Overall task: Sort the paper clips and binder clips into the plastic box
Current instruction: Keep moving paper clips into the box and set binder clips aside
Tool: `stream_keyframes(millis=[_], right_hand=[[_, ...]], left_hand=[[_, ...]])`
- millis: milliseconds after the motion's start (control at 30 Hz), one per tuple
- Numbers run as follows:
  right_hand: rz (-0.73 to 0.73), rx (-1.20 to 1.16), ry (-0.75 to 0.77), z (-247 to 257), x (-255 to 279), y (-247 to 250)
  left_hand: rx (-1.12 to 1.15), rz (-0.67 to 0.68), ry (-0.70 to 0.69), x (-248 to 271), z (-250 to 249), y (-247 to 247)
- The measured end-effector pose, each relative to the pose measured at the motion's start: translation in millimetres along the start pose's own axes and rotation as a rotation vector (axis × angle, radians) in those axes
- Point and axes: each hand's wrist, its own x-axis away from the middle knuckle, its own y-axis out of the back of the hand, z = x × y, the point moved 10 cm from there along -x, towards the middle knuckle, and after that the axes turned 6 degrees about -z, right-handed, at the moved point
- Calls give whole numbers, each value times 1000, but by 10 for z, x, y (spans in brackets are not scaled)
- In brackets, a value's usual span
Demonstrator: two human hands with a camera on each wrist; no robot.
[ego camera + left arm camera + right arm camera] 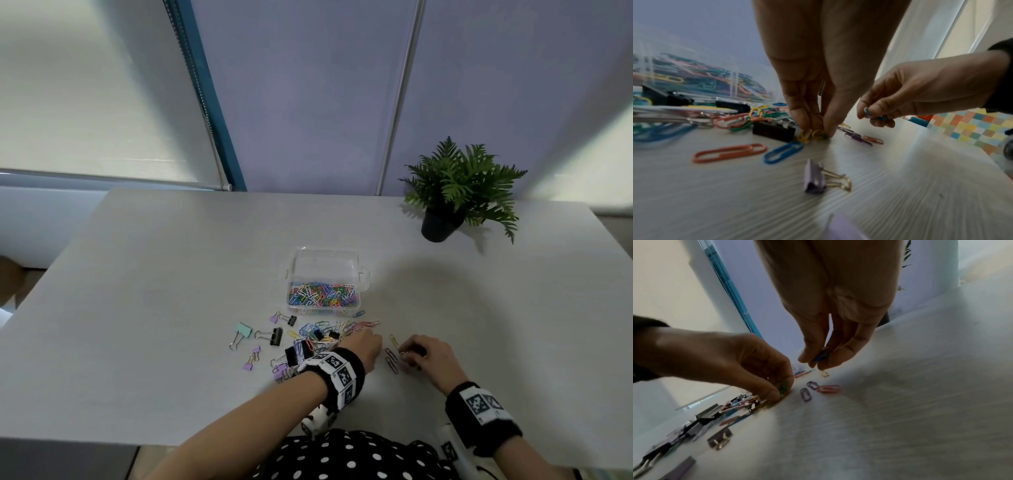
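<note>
A clear plastic box (359,274) stands mid-table, its near compartment full of coloured paper clips (322,294). In front of it lies a mixed pile of paper clips and binder clips (308,337). My left hand (375,337) reaches down at the pile's right edge and pinches small green and yellow paper clips (807,134) against the table. Just to its right, my right hand (406,354) hovers low and pinches a blue paper clip (820,357). Two purple paper clips (806,394) and a pink one (828,388) lie between the hands.
Mint (244,330), black (275,335) and purple (251,359) binder clips are scattered left of the pile. A potted fern (455,192) stands at the table's back right. The table's front edge (102,442) is close to my body.
</note>
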Motion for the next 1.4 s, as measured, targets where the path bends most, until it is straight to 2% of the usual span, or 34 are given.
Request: stream_keyframes(millis=[67, 133, 200, 267, 367, 467, 533, 600, 667, 767, 867, 967, 1067, 1400], right_hand=[[-1, -32, -15, 53, -22, -21], [-13, -104, -41, 125, -98, -11], [-7, -245, -62, 263, -219, -2], [26, -381, -66, 483, -388, -37], [70, -476, -35, 872, -672, -159], [126, -501, -29, 1199, -865, -316], [159, -433, -9, 1339, -914, -377], [134, -261, 71, 1418, -922, -320], [82, -128, 126, 1363, -868, -189], [45, 16, 151, 1027, -693, -33], [118, 267, 93, 533, -449, -13], [142, 431, 10, 138, -175, -62], [141, 524, -26, -42, 22, -214], [60, 527, -32, -116, 43, -269]], left_hand=[[29, -18, 8, 27, 27, 80], [187, -61, 56, 50, 140, 233], [375, -152, 132, 64, 354, 491], [468, -252, 216, 64, 648, 799], [417, -380, 276, 15, 1037, 1223], [314, -396, 306, -88, 1271, 1369], [244, -370, 328, -131, 1362, 1358], [182, -356, 335, -116, 1363, 1329], [140, -379, 271, -65, 1202, 1310], [161, -381, 32, 20, 671, 1156], [162, -236, -110, -17, 223, 737], [106, -79, -175, -95, -76, 342], [2, -19, -212, -157, -260, 188], [-151, 2, -253, -304, -413, 67]])
